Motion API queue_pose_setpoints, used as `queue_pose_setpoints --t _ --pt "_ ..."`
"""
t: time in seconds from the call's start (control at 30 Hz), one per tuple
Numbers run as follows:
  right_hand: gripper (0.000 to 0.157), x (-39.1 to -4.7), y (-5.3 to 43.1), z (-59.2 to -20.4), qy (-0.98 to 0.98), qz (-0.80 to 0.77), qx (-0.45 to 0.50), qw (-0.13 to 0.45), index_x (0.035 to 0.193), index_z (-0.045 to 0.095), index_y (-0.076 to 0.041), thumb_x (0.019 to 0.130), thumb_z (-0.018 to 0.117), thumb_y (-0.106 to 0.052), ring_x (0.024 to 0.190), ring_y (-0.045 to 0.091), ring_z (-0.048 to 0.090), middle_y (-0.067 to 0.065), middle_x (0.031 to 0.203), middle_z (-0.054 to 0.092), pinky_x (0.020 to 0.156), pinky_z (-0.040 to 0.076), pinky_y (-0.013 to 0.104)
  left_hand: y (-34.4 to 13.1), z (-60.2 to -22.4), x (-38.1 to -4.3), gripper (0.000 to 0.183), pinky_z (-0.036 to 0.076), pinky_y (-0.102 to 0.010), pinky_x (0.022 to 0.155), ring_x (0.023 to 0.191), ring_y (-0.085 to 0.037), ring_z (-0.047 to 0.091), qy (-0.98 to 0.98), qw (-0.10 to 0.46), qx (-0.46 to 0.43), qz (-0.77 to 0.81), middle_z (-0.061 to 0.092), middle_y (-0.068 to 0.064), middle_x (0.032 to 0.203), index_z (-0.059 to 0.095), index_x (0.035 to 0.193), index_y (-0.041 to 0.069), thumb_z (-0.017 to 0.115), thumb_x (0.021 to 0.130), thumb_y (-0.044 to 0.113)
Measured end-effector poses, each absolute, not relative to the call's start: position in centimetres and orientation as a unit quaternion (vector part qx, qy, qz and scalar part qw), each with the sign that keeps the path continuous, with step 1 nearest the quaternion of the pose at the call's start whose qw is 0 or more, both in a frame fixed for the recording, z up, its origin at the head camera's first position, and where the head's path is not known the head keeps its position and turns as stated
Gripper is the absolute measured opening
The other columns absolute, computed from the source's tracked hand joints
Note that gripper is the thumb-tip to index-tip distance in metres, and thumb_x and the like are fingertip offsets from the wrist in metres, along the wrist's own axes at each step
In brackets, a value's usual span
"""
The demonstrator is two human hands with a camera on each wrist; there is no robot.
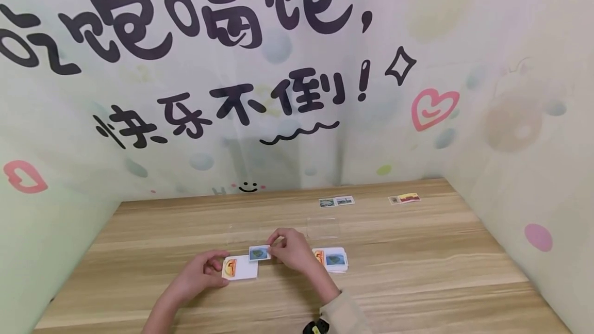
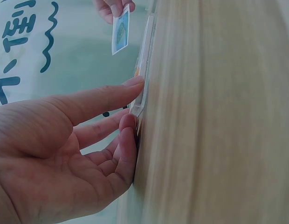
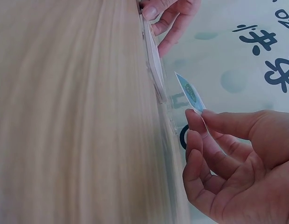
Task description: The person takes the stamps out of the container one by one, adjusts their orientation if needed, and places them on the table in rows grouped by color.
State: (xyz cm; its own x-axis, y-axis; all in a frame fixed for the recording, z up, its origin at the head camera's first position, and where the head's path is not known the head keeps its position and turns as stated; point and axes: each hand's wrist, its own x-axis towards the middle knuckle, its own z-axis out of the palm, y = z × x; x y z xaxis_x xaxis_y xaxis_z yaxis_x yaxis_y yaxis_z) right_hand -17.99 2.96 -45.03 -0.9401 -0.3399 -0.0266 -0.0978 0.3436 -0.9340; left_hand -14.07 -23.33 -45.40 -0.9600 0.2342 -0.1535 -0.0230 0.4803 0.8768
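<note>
My right hand [image 1: 293, 251] pinches a small blue stamp-like picture [image 1: 258, 253] with a green shape and white border, by its right edge between thumb and forefinger. The picture is raised over the right part of a shallow clear case [image 2: 143, 84] that holds a white card [image 1: 246, 268]. An orange picture [image 1: 229, 268] lies on the card's left part. My left hand [image 1: 200, 272] steadies the case at its left end, thumb on the near side and fingers on the far side. In the right wrist view, the blue picture [image 3: 190, 93] is tilted and apart from the case.
Right of my right hand lies a similar white card stack [image 1: 336, 268] bearing an orange and a blue picture, partly behind the forearm. A clear lid [image 1: 323, 228] lies behind it. Farther back are two small picture pairs [image 1: 336, 201] [image 1: 405, 199]. A printed cloth wall borders the table.
</note>
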Motion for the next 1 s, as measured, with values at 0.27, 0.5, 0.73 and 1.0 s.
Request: queue_pose_setpoints --t 0.27,0.5,0.73,1.0 --pt "0.001 -18.11 3.05 -44.93 0.813 -0.557 -0.134 0.108 0.097 0.070 0.000 0.096 0.071 0.000 0.056 0.014 0.052 0.014 0.073 0.069 0.053 0.040 0.024 -23.40 -45.35 -13.99 0.060 0.044 -0.024 0.068 0.081 -0.019 0.049 0.849 0.125 0.064 0.509 0.057 -0.010 0.098 0.056 0.135 -0.017 0.081 0.082 -0.006" --pt "0.004 -18.28 3.19 -45.02 0.816 -0.554 -0.134 0.097 0.094 0.070 -0.003 0.094 0.072 0.001 0.054 0.014 0.053 0.015 0.071 0.069 0.051 0.039 0.023 -23.41 -45.36 -14.01 0.059 0.043 -0.024 0.067 0.079 -0.018 0.049 0.850 0.123 0.068 0.509 0.057 -0.009 0.098 0.056 0.134 -0.017 0.082 0.082 -0.006" --pt "0.003 -18.33 3.31 -44.92 0.815 -0.556 -0.139 0.090 0.098 0.070 0.000 0.094 0.071 0.001 0.055 0.016 0.055 0.015 0.073 0.070 0.051 0.040 0.025 -23.48 -45.43 -13.93 0.062 0.044 -0.023 0.067 0.080 -0.019 0.048 0.842 0.127 0.067 0.521 0.055 -0.010 0.097 0.057 0.135 -0.016 0.083 0.080 -0.006" --pt "0.004 -18.48 3.50 -44.67 0.809 -0.564 -0.140 0.090 0.098 0.069 0.003 0.095 0.070 0.002 0.056 0.014 0.052 0.017 0.074 0.070 0.051 0.041 0.025 -23.54 -45.53 -13.86 0.062 0.044 -0.023 0.066 0.078 -0.019 0.048 0.836 0.129 0.069 0.528 0.054 -0.009 0.096 0.057 0.134 -0.016 0.083 0.079 -0.006"
